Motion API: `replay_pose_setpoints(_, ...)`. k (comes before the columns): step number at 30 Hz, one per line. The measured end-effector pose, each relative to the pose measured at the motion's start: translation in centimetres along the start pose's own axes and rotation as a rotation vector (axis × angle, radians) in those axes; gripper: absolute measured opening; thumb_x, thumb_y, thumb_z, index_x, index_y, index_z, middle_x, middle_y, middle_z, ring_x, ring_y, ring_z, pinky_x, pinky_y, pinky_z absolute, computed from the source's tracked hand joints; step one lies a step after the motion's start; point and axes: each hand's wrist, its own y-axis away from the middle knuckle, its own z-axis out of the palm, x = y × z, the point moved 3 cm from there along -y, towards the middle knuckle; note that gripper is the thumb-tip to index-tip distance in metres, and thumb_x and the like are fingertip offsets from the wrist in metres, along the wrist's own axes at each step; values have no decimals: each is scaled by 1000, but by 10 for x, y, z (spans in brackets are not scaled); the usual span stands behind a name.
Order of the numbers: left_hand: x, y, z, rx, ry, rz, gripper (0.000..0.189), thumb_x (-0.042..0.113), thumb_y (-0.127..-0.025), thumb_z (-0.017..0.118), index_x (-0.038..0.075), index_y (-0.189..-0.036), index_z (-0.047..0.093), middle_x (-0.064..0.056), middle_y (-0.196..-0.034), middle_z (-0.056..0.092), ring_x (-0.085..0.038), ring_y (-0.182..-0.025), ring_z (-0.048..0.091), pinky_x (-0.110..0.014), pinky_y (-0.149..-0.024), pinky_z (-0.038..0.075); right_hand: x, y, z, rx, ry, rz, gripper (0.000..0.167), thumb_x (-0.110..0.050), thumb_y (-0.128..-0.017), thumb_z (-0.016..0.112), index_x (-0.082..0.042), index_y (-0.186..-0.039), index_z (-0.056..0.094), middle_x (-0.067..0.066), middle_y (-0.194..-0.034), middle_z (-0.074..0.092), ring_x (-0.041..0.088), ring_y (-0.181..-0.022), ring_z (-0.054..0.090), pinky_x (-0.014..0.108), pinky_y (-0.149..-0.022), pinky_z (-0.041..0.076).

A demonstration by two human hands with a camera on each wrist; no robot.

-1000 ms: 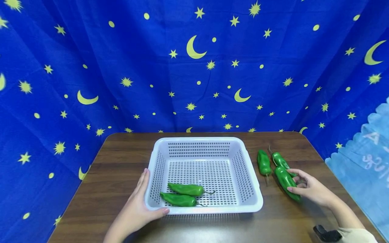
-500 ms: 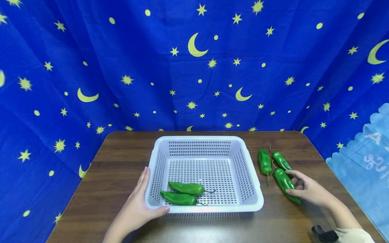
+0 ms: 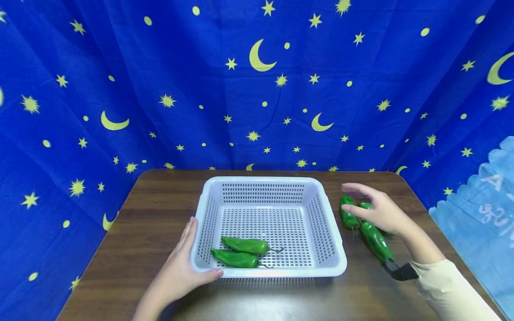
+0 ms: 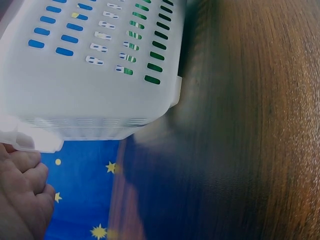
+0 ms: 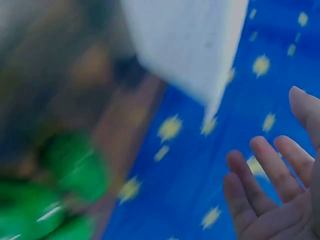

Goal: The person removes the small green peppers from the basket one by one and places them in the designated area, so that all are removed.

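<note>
A white perforated plastic basket (image 3: 277, 272) sits on the table with two green peppers, a rear one (image 3: 244, 244) and a front one (image 3: 234, 258), lying inside near its front wall. My left hand (image 3: 176, 267) grips its front left corner, thumb on the front rim and fingers along the left side. My right hand (image 3: 381, 211) hovers over the peppers to the right, thumb and fingers apart, holding nothing. Below it lie a left pepper (image 3: 347, 217), a nearer pepper (image 3: 375, 240) and a third pepper (image 3: 365, 205), mostly hidden by the hand. The right wrist view shows the fingers (image 5: 282, 172) spread.
The brown wooden table (image 3: 160, 214) extends around the basket. A blue curtain (image 3: 192, 89) with yellow stars and moons hangs behind and at the sides. Light blue cloth (image 3: 482, 209) hangs at the right. A dark strap (image 3: 401, 271) at the right cuff overlaps the nearer pepper.
My right hand has let go of the nearer pepper and moved up and left over the others. The nearer pepper stays on the table. My left hand keeps its place on the basket.
</note>
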Motion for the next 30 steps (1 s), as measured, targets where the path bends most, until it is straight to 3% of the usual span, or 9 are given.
replay_pose_setpoints(4,0,0,0,-1,-7,-1,135,63,-64,84,16,-161,3,-12,-168,2,-45,-151,14,-66,-115,23,-51,-34,20,-115,-79,-107,57,-32,-91,73,-12,-141,54,9,-139,61,32,-122,61,54,-102,49)
replay_pose_setpoints(7,0,-1,0,-1,-9,1,135,64,-64,84,14,-161,4,-12,-168,2,-45,-151,14,-66,-115,23,-82,-53,36,-196,-135,-187,59,-29,-90,74,-13,-142,53,8,-140,60,30,-122,62,53,-104,49)
replay_pose_setpoints(11,1,-1,0,-5,-12,-6,134,65,-65,83,14,-161,4,-12,-168,2,-46,-151,14,-67,-114,23,-108,-70,59,-278,-213,-249,57,-27,-90,73,-15,-142,53,6,-142,58,27,-125,60,48,-105,50)
replay_pose_setpoints(17,2,1,-1,-5,-17,-15,135,66,-64,82,16,-161,2,-13,-168,2,-46,-151,14,-66,-115,23,-120,-83,96,-403,-297,-282,57,-25,-91,73,-13,-143,52,6,-144,57,25,-126,60,46,-108,48)
replay_pose_setpoints(22,2,0,-2,-8,-13,-16,135,66,-64,82,18,-161,2,-12,-168,1,-46,-151,14,-66,-114,24,-124,-87,120,-475,-316,-306,56,-21,-91,72,-9,-142,53,10,-144,57,33,-127,58,46,-111,45)
replay_pose_setpoints(27,3,1,-2,-13,-13,-24,135,67,-64,81,19,-161,1,-13,-168,1,-46,-150,15,-66,-114,25,-127,-86,141,-554,-282,-313,57,-21,-91,72,-5,-142,52,14,-144,56,34,-130,57,47,-112,43)
replay_pose_setpoints(30,2,1,-1,-7,-11,-19,135,67,-64,82,17,-161,2,-13,-168,2,-46,-150,15,-66,-114,25,-126,-84,154,-598,-230,-300,58,-23,-90,73,-7,-142,52,9,-144,57,30,-131,56,42,-112,44)
